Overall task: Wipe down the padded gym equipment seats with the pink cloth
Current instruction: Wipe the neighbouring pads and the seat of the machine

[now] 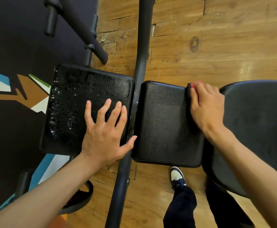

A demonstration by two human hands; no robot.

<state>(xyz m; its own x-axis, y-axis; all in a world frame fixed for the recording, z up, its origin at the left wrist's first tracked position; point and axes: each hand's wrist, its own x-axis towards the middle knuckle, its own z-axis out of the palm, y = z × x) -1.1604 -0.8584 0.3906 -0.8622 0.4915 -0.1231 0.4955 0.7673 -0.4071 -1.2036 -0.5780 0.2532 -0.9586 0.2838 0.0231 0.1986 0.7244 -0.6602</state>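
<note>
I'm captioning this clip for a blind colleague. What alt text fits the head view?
Seen from above, the right hand presses a pink cloth on the far right edge of the right pad. The left hand rests flat on the wet-looking left pad, over a wooden floor.

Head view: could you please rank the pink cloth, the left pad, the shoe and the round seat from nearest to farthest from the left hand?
From the left hand:
1. Left pad, directly beneath it.
2. Shoe, lower right on the floor.
3. Pink cloth, under the right hand.
4. Round seat, far right.
</note>
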